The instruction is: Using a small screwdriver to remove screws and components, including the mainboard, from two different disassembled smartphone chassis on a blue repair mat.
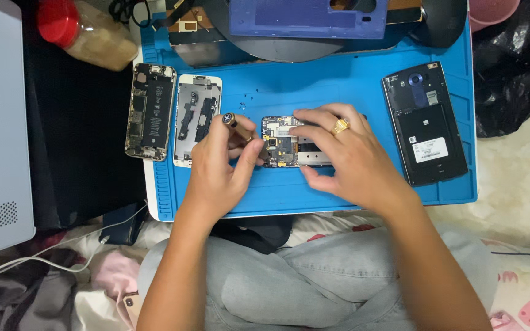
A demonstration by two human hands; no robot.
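An opened phone (281, 142) with its circuit board exposed lies in the middle of the blue work mat (332, 86). My left hand (219, 165) grips a small screwdriver (235, 124) with a dark rounded cap, its tip angled down toward the phone's left end. My right hand (345, 159), wearing a gold ring, rests over the right part of the phone and pins it to the mat with its fingertips. The phone's right half is hidden under that hand.
Two more opened phones (150, 110) (195, 117) lie side by side at the mat's left edge. A black phone (425, 122) with its back off lies at the right. A blue phone shell (308, 17) and a red-capped jar (87, 32) sit at the back. Tiny screws (249, 98) dot the mat.
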